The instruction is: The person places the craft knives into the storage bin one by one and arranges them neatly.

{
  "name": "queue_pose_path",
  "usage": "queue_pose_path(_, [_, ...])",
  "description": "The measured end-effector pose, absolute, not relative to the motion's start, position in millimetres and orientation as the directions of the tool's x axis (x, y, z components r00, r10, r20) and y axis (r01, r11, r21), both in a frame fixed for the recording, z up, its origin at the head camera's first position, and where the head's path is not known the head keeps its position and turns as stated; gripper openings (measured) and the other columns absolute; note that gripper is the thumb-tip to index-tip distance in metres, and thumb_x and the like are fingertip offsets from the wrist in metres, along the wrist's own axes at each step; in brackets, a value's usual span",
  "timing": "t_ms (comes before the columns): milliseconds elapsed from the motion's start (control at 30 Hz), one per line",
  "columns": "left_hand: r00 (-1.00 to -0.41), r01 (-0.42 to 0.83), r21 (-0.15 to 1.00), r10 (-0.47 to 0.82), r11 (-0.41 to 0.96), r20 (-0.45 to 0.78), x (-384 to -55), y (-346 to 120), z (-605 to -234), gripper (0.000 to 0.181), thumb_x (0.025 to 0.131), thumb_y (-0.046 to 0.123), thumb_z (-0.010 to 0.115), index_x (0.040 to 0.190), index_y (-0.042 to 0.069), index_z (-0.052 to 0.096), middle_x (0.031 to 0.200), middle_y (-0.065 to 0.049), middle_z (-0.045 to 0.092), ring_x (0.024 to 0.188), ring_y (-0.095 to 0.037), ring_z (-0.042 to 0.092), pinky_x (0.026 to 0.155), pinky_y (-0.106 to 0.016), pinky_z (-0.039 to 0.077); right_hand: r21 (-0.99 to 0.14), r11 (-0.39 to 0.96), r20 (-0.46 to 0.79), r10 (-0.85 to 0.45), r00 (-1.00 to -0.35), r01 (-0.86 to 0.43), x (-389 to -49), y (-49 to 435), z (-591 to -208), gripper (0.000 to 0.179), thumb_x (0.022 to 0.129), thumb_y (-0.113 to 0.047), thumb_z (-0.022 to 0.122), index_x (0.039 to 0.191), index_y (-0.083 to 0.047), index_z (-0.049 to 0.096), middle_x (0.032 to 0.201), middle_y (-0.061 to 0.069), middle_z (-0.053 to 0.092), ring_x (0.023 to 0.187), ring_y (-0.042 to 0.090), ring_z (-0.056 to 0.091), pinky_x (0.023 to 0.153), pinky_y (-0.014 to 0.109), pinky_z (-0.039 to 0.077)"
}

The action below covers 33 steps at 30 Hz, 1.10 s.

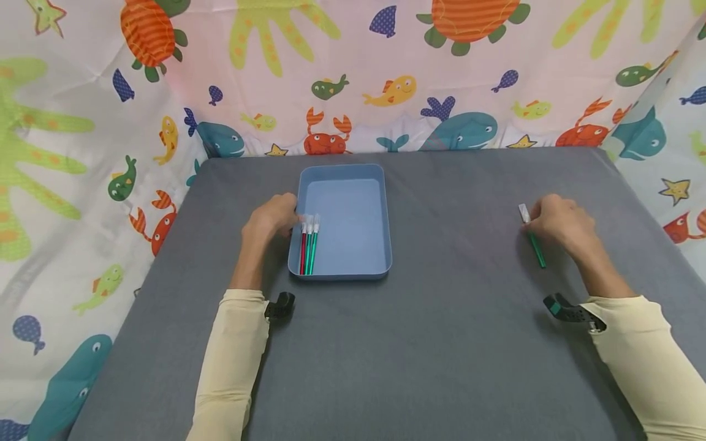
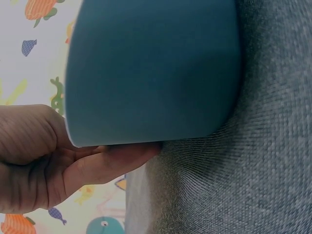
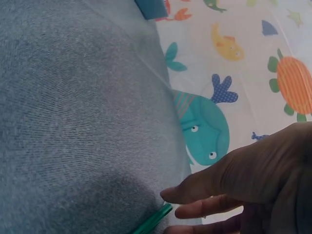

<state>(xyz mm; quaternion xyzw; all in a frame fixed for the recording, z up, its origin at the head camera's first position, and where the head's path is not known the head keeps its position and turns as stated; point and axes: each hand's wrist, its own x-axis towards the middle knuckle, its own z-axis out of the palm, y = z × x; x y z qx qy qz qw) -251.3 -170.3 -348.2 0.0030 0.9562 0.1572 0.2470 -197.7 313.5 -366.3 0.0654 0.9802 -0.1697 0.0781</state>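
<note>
A light blue tray (image 1: pixel 353 229) lies on the grey table, and my left hand (image 1: pixel 273 214) grips its left side at the rim. In the left wrist view, fingers (image 2: pixel 117 161) of that hand lie along the outside of the tray wall (image 2: pixel 156 73). Inside the tray, a red pen (image 1: pixel 303 251) and two green pens (image 1: pixel 312 248) with clear whitish caps line up along the left wall. Over to the right, my right hand (image 1: pixel 562 223) pinches another green pen (image 1: pixel 537 251) near its whitish cap. Its green end (image 3: pixel 156 219) shows beside the fingertips in the right wrist view.
Grey cloth covers the table (image 1: pixel 419 355). A curtain (image 1: pixel 353 55) printed with sea animals hangs behind the table and at both sides. Dark wrist mounts stick out from the left sleeve (image 1: pixel 234 361) and the right sleeve (image 1: pixel 645 355).
</note>
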Motion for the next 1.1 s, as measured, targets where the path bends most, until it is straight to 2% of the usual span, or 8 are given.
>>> queue_pose_path(167, [-0.883,-0.059,0.302,0.092,0.952,-0.461,-251,-169,-346,0.035,0.091,0.023,0.057,0.119,0.003,0.048,0.098,-0.013,0.057,0.086,-0.026,0.058,0.074,-0.041,0.044,-0.301,0.939,-0.166,0.118,-0.979,0.164,-197,314,-367,0.016,0.076,-0.018,0.065,0.069,-0.004,0.059,0.061,0.008,0.048,0.057,0.024,0.046,0.052,0.041,0.031])
queue_pose_path(300, [-0.880,-0.064,0.297,0.087,0.953,-0.467,-250,-168,-346,0.037,0.091,0.023,0.056,0.121,0.003,0.047,0.100,-0.013,0.057,0.087,-0.026,0.059,0.075,-0.041,0.045,-0.290,0.942,-0.187,0.119,-0.975,0.171,-196,316,-367,0.023,0.076,-0.015,0.059,0.056,-0.010,0.050,0.052,0.004,0.045,0.049,0.020,0.045,0.047,0.037,0.031])
queue_pose_path(400, [-0.875,-0.069,0.285,0.079,0.956,-0.477,-251,-168,-346,0.040,0.091,0.023,0.057,0.124,0.003,0.046,0.103,-0.013,0.056,0.087,-0.026,0.059,0.076,-0.041,0.045,-0.288,0.941,-0.211,0.118,-0.970,0.177,-195,317,-367,0.028,0.077,-0.017,0.059,0.053,-0.013,0.046,0.049,0.002,0.044,0.047,0.019,0.045,0.046,0.036,0.031])
queue_pose_path(500, [-0.873,-0.078,0.281,0.071,0.957,-0.483,-252,-168,-348,0.042,0.091,0.023,0.057,0.125,0.003,0.045,0.104,-0.013,0.056,0.087,-0.026,0.058,0.077,-0.042,0.046,-0.305,0.936,-0.204,0.117,-0.972,0.177,-195,315,-367,0.029,0.077,-0.022,0.062,0.054,-0.012,0.047,0.050,0.001,0.042,0.048,0.018,0.043,0.046,0.036,0.030])
queue_pose_path(667, [-0.874,-0.087,0.289,0.066,0.953,-0.481,-252,-168,-348,0.041,0.091,0.023,0.057,0.125,0.004,0.045,0.105,-0.013,0.056,0.088,-0.026,0.058,0.077,-0.043,0.046,-0.353,0.927,-0.142,0.084,-0.986,0.130,-195,306,-364,0.028,0.077,-0.026,0.064,0.061,-0.003,0.058,0.054,0.002,0.041,0.052,0.020,0.042,0.044,0.034,0.029])
queue_pose_path(767, [-0.873,-0.088,0.291,0.067,0.953,-0.482,-252,-168,-347,0.039,0.091,0.023,0.057,0.123,0.004,0.046,0.104,-0.013,0.056,0.088,-0.026,0.058,0.077,-0.042,0.045,-0.390,0.916,-0.146,0.043,-0.988,0.098,-197,295,-356,0.028,0.079,-0.027,0.063,0.070,-0.001,0.065,0.055,0.002,0.042,0.054,0.019,0.042,0.044,0.033,0.029])
queue_pose_path(900, [-0.874,-0.091,0.289,0.063,0.953,-0.482,-252,-168,-347,0.038,0.091,0.023,0.057,0.122,0.004,0.046,0.102,-0.013,0.056,0.088,-0.026,0.058,0.077,-0.042,0.045,-0.459,0.888,-0.172,-0.046,-0.984,0.039,-200,275,-340,0.026,0.081,-0.025,0.061,0.079,0.001,0.066,0.059,0.002,0.045,0.057,0.018,0.043,0.046,0.032,0.030])
queue_pose_path(1100, [-0.875,-0.095,0.293,0.060,0.951,-0.480,-251,-168,-348,0.040,0.091,0.022,0.057,0.124,0.004,0.046,0.104,-0.013,0.056,0.089,-0.027,0.057,0.079,-0.044,0.046,-0.589,0.808,-0.200,-0.174,-0.964,-0.024,-198,243,-322,0.021,0.083,-0.019,0.061,0.086,0.002,0.064,0.075,0.009,0.059,0.068,0.022,0.059,0.059,0.031,0.049])
